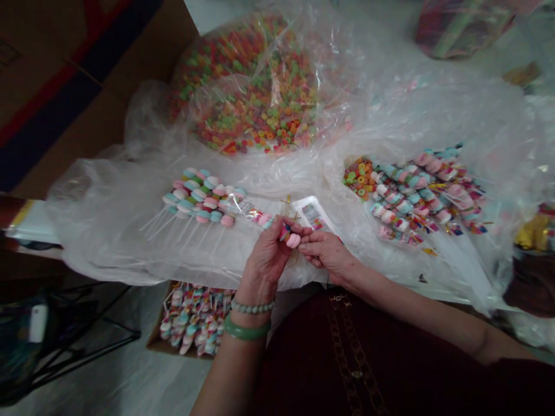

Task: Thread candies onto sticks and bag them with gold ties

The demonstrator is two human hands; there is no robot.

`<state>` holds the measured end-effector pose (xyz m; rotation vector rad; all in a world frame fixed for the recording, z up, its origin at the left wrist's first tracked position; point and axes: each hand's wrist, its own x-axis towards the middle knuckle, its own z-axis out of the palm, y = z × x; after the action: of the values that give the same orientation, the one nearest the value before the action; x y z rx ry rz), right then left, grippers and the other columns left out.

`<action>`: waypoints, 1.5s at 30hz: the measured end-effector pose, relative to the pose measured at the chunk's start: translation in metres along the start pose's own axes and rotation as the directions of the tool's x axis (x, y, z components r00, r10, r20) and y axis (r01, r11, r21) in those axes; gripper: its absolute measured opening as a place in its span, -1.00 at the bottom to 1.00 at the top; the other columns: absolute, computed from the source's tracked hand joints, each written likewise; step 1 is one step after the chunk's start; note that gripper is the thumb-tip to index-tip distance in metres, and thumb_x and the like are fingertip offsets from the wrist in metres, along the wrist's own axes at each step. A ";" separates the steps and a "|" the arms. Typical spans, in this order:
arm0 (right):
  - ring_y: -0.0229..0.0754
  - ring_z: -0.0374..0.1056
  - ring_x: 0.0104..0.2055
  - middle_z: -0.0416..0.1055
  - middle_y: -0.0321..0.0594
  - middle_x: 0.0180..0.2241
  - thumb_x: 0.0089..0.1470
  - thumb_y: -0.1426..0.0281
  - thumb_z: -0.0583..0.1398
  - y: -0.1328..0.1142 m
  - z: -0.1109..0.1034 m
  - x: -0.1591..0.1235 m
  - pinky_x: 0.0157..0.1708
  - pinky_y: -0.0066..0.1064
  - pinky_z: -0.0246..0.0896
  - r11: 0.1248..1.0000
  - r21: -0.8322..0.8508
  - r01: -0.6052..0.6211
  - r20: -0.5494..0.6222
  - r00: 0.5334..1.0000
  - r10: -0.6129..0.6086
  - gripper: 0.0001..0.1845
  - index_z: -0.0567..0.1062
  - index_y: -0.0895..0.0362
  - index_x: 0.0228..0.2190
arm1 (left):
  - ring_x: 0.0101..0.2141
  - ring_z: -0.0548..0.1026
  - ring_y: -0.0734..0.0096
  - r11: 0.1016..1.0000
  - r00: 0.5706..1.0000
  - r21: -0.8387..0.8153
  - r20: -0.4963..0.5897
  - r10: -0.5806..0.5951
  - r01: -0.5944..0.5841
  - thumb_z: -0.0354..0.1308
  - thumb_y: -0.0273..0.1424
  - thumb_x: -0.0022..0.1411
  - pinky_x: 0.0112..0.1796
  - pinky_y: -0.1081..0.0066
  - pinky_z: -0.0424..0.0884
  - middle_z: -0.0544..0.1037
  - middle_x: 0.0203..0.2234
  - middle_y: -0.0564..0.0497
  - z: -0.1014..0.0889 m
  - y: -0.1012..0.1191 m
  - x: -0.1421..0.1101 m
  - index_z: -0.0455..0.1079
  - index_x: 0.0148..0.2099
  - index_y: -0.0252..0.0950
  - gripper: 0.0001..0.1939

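Observation:
My left hand (265, 258) grips a candy skewer (286, 236) topped with pink marshmallow-like pieces, and my right hand (326, 254) pinches the same skewer from the other side at its pink end. A clear wrapper seems to run from the skewer toward the left, though its outline is hard to follow. Just beyond my fingers lie gold twist ties (288, 202) and a white printed packet (313, 212). Unwrapped pastel candy skewers (197, 199) lie to the left, with their white sticks fanned toward me.
Wrapped candy skewers (418, 196) are heaped on the right, on a crumpled clear plastic sheet (130, 231). A large bag of colourful ring candies (255, 98) lies behind. A cardboard box (191, 320) of skewers sits below, and a large printed carton (87, 75) stands at upper left.

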<state>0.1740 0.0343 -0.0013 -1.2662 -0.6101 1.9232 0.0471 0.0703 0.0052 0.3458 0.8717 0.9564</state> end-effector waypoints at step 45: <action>-0.33 0.16 -0.55 0.27 -0.39 -0.64 -0.12 0.41 0.16 -0.006 -0.017 0.008 -0.50 -0.47 0.02 0.842 -0.493 0.221 -0.044 0.960 -0.278 -0.90 0.44 0.13 -0.59 | -0.46 0.54 0.42 0.977 0.946 0.096 -0.248 0.209 -0.190 0.30 -0.40 0.06 -0.44 0.48 0.46 0.55 -0.50 0.01 -0.001 0.008 0.007 0.41 -0.32 -0.35 -0.84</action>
<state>0.1893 0.0443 -0.0079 -1.4998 -1.1908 1.5144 0.0436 0.0806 0.0054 0.3816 1.1253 1.1783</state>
